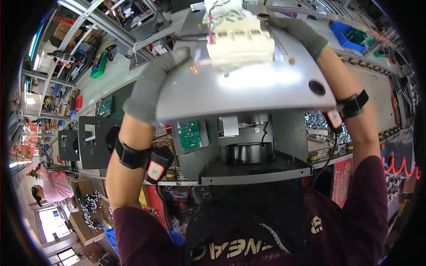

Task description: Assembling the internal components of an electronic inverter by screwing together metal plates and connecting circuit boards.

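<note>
Both hands wear grey gloves, and between them they hold up a broad metal panel (266, 95) above the desk (289, 133). The left hand (151, 84) has its grip clamped on the panel's left side, with a fingertip lying over the top face; the fingers underneath are hidden. The right hand (301, 33) has its grip pinching the far right part of the panel, its fingertips close to a dark round hole, though the underside there is hidden too. A cream block (239, 44) (rather blurred, with wires at its far end) sits on the far half of the panel. Another dark hole (316, 88) shows near the panel's right corner.

Below the panel's near edge, close to the person's body, stands an open black case (262, 170) with a black ring (250, 153) in it. A green circuit board (190, 135) lies on the desk to the left of the case, and many small metal parts (326, 126) lie to the right. Each wrist carries a black strap (131, 154), and further left are more black cases (100, 148)
</note>
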Tool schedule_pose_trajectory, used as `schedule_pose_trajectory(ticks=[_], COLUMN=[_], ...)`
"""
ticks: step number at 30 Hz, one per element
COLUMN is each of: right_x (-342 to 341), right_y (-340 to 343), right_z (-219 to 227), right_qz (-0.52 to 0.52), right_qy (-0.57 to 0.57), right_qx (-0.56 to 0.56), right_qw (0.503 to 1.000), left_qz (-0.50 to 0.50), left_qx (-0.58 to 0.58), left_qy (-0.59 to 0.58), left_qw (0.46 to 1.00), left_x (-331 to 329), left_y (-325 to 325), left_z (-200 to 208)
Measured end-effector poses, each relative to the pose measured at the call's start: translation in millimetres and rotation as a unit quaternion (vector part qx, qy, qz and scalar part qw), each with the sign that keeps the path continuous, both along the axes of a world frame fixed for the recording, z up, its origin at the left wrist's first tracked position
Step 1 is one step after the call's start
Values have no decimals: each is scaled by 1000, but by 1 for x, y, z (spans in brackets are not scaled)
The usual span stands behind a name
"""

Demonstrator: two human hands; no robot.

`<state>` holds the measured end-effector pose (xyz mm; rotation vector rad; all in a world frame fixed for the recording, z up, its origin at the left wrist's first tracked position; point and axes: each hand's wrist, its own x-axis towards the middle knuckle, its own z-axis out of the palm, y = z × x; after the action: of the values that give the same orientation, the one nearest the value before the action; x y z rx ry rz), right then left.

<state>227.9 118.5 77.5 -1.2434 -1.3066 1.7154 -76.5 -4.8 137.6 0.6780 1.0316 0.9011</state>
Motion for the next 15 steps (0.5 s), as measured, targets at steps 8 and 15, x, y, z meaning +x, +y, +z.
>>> schedule_pose_trajectory(ticks=[8,15], right_x=[-1,-3], right_y=[-54,-80], right_z=[-92,-126], right_qz=[-120,-124], right_qy=[-57,60], right_qx=[149,150], right_qw=[980,979], left_qz=[-32,-108], left_qx=[3,20], left_qy=[29,77], left_qw=[999,991], left_x=[-1,-16], left_y=[-16,-39], left_z=[-119,-165])
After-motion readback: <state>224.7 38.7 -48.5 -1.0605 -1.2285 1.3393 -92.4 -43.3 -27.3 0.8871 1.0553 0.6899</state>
